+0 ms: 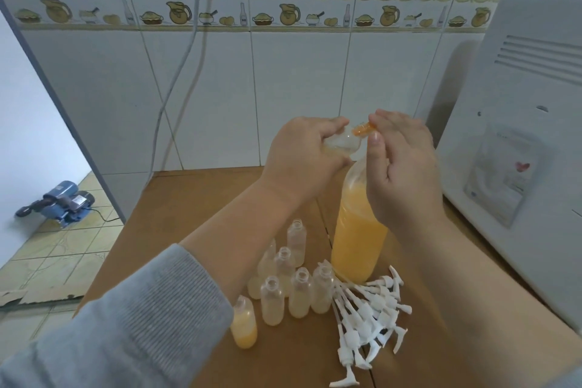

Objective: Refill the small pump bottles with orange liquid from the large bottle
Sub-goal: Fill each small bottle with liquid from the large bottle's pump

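Note:
My left hand point(302, 151) grips a small clear bottle point(341, 144), tilted on its side above the table. My right hand point(403, 173) pinches a small orange piece point(363, 129) at that bottle's mouth. Just below both hands stands the large bottle point(357, 239), uncapped and about two thirds full of orange liquid. In front of it several small open bottles point(283, 280) stand in a cluster, nearly empty. One small bottle point(244, 324) holding orange liquid stands apart at the front left. A pile of white pump heads point(368, 315) lies to the right of the cluster.
The brown cardboard-covered table point(176, 211) meets a white tiled wall point(283, 88). A large white appliance point(519, 135) stands on the right edge. Two cables point(176, 79) hang down the wall. On the floor at left lies a blue pump point(63, 201).

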A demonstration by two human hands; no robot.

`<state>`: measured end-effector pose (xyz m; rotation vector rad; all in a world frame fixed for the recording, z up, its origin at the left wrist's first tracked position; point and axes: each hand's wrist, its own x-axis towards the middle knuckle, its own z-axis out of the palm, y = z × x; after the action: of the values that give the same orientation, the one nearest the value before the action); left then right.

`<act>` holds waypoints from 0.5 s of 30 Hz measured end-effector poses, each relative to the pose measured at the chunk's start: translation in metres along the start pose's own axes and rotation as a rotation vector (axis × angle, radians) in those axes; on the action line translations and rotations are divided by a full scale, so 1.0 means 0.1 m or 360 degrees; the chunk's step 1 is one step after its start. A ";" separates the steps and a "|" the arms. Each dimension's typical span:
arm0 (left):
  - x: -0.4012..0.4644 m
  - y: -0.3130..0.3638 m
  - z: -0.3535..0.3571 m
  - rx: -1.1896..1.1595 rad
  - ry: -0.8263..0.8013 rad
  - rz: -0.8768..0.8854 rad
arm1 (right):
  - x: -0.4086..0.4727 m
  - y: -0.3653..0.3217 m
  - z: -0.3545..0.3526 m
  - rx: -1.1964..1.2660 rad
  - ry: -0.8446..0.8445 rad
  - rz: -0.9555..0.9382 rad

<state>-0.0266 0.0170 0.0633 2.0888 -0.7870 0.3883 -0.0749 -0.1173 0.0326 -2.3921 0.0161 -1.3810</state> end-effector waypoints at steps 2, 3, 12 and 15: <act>0.02 0.02 -0.05 -0.0031 0.0036 0.0000 | 0.07 -0.04 -0.05 0.0058 0.0028 -0.0033; 0.02 0.03 -0.06 -0.0048 0.0051 0.0009 | 0.09 -0.05 -0.08 0.0079 0.0064 -0.0049; -0.02 0.00 0.08 0.0023 -0.0005 -0.0007 | 0.00 0.09 0.05 0.0075 0.0102 -0.0043; 0.03 0.02 0.02 0.0017 0.0056 0.0001 | 0.10 0.02 -0.05 0.0106 0.0067 -0.0058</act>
<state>-0.0258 0.0135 0.0650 2.0862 -0.7661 0.4294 -0.0739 -0.1226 0.0431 -2.3195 -0.0615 -1.4251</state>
